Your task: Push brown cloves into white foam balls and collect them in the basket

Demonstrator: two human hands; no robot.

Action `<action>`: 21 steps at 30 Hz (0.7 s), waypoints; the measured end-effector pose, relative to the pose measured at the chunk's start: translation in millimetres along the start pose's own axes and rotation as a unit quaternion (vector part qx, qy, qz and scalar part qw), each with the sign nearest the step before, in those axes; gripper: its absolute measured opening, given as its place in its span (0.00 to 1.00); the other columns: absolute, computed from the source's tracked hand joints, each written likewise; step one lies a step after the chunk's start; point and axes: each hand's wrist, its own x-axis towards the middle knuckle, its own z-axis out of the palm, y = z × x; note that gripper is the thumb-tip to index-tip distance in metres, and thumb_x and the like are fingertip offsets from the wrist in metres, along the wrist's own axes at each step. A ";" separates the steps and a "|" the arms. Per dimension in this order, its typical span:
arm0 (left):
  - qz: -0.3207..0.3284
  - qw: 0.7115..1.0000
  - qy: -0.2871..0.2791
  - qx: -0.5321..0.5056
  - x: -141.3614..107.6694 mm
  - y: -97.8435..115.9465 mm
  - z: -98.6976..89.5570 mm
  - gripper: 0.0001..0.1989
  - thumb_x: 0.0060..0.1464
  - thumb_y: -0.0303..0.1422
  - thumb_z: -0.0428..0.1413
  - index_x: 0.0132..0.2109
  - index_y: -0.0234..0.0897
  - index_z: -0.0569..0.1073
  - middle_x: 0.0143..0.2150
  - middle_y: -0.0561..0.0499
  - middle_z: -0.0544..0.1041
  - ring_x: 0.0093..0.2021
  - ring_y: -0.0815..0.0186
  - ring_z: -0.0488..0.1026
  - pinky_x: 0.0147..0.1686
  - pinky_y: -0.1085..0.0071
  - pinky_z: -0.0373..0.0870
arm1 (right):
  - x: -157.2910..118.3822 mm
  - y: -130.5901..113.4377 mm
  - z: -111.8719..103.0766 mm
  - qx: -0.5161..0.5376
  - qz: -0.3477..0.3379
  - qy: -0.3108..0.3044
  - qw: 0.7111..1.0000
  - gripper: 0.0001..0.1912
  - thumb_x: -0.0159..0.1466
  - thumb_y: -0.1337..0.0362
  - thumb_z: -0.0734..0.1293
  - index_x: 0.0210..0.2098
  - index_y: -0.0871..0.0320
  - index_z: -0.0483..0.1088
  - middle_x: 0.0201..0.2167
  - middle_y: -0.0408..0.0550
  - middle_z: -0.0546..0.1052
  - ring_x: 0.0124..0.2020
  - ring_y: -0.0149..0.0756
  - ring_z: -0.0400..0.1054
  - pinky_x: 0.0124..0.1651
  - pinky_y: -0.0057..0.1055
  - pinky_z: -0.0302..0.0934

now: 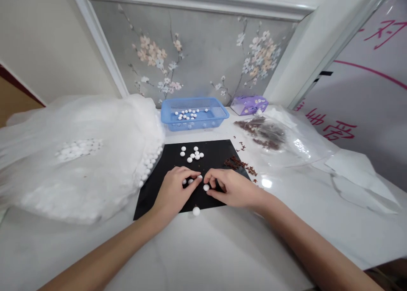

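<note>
Over the black mat (152, 185), my left hand (176, 187) pinches a small white ball (199, 177) between thumb and forefinger. My right hand (230, 187) faces it, its thumb and fingertips closed around another white ball (206, 187). Two more balls lie on the mat by my left fingers, partly hidden. Farther back on the mat is a loose group of white balls (197, 156). A single ball (196, 211) rests at the mat's near edge. Small reddish-brown dried pieces (235, 162) are heaped at the mat's right edge, some spilling onto the table.
A blue plastic basket (194, 123) holding several white balls stands behind the mat. A large clear bag (79, 172) of white balls fills the left side. To the right are a plastic bag (270, 134) of brown pieces and a purple tissue pack (249, 105) by the wall.
</note>
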 end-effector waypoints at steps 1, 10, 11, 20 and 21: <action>0.001 1.000 0.000 0.001 -0.1 -0.7 0.5 0.09 0.53 0.37 0.53 0.36 0.42 0.76 0.36 0.51 0.77 0.40 0.62 0.70 0.42 0.62 0.64 | 1.1 0.3 2.2 -0.009 -0.008 0.013 1.000 0.08 0.57 0.70 0.63 0.38 0.57 0.65 0.28 0.39 0.68 0.22 0.23 0.59 0.26 0.22 0.54; 0.027 1.000 -0.006 0.009 -1.3 -4.2 2.9 0.11 0.57 0.37 0.48 0.36 0.40 0.73 0.35 0.51 0.74 0.41 0.62 0.67 0.42 0.64 0.64 | 6.4 7.6 13.0 -0.050 -0.054 0.099 0.992 0.05 0.60 0.68 0.62 0.37 0.57 0.65 0.35 0.43 0.71 0.24 0.25 0.61 0.28 0.24 0.56; 0.021 1.000 -0.001 0.021 -1.0 -3.5 2.8 0.10 0.57 0.36 0.48 0.36 0.40 0.72 0.35 0.51 0.73 0.41 0.62 0.67 0.42 0.64 0.64 | 8.4 10.0 12.2 -0.053 -0.045 0.127 0.989 0.07 0.60 0.68 0.63 0.39 0.57 0.65 0.36 0.44 0.71 0.25 0.26 0.62 0.28 0.25 0.57; 0.159 0.986 -0.009 0.058 -10.1 11.3 -6.2 0.15 0.53 0.31 0.50 0.49 0.42 0.67 0.54 0.47 0.69 0.55 0.59 0.62 0.54 0.59 0.56 | 38.3 30.7 4.3 -0.232 -0.006 0.213 0.949 0.18 0.62 0.65 0.60 0.51 0.59 0.66 0.46 0.54 0.69 0.45 0.44 0.60 0.47 0.40 0.58; 0.193 0.978 -0.040 0.063 -11.9 12.7 -6.9 0.16 0.53 0.33 0.51 0.50 0.42 0.68 0.55 0.48 0.68 0.57 0.58 0.61 0.55 0.58 0.54 | 40.5 31.4 4.8 -0.229 -0.019 0.192 0.954 0.18 0.62 0.65 0.60 0.52 0.59 0.65 0.47 0.53 0.69 0.45 0.43 0.60 0.48 0.40 0.58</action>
